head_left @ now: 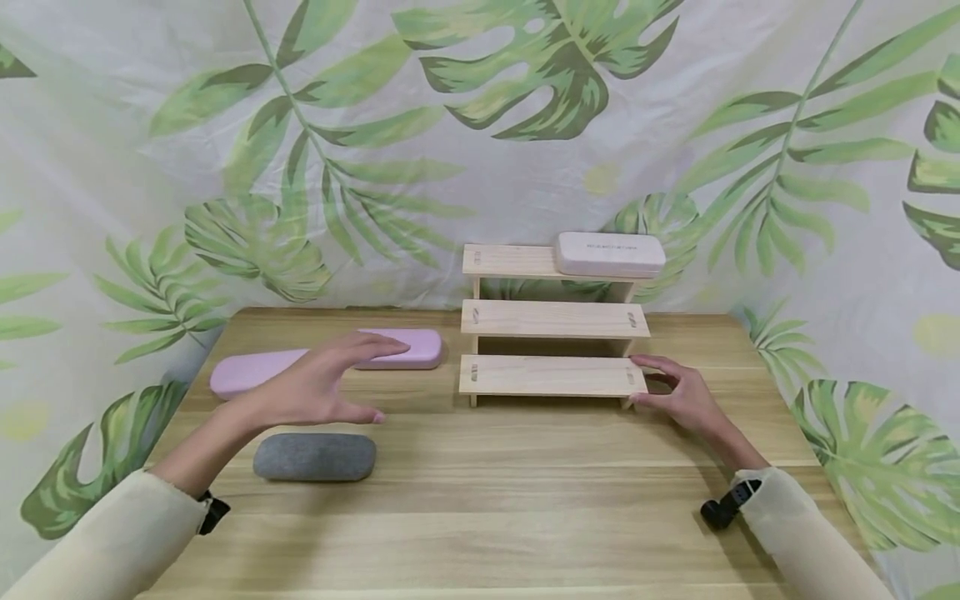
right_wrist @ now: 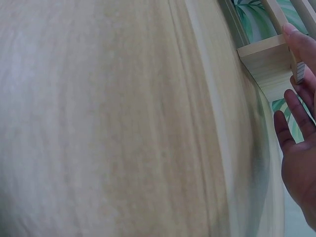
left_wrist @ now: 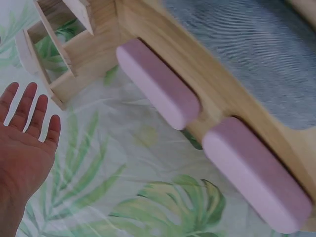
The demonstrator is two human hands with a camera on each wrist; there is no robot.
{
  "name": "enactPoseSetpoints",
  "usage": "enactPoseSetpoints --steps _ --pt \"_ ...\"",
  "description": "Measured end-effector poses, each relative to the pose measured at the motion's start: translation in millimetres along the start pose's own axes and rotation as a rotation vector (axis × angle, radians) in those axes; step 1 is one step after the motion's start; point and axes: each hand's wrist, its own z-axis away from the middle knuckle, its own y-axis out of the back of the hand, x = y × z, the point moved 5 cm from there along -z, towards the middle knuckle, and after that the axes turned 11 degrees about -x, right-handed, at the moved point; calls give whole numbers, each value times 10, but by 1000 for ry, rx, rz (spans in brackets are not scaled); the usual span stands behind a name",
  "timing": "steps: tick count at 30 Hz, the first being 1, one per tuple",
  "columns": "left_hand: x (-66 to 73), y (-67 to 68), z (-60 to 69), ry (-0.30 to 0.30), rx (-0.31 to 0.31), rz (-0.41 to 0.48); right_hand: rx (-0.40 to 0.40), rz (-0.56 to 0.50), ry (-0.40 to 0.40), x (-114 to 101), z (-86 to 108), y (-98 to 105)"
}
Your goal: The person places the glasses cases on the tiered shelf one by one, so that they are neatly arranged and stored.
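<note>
My left hand hovers over the table's left side, fingers spread and nothing held. It partly hides two pink glasses cases, the left pink case and the right pink case. Nearer to me lies a grey fabric glasses case; it fills the upper right of the left wrist view. With thumb in front and index finger behind, my right hand grips the right end of the lowest step of a three-tier wooden stand. A white glasses case with small lettering rests on the top tier's right part.
The wood-grain table ends at the back against a leaf-print cloth, which also hangs at both sides. The stand is close to the table's back edge, right of the pink cases. Black straps sit at my wrists.
</note>
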Motion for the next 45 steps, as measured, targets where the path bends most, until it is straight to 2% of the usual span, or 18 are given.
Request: enactPoseSetpoints --steps 7,14,18,22,27,31,37,45 --pt "-116 -121 200 50 16 -42 -2 -1 13 3 -2 8" --pt "-233 -193 386 85 22 -30 -10 -12 9 1 -5 -3" --pt "-302 -249 482 83 9 -27 -7 -16 4 14 3 -9" --pt "-364 -310 609 72 21 -83 -7 -10 -2 17 7 -14" --pt "-465 -393 773 49 33 -100 0 7 -3 0 2 -10" --pt "-537 -447 878 66 42 -129 7 10 4 -29 -4 -16" --pt "-598 -527 984 83 54 -140 0 11 -5 -39 -10 -32" --pt "-657 -610 1032 83 45 -112 20 14 7 -37 2 -20"
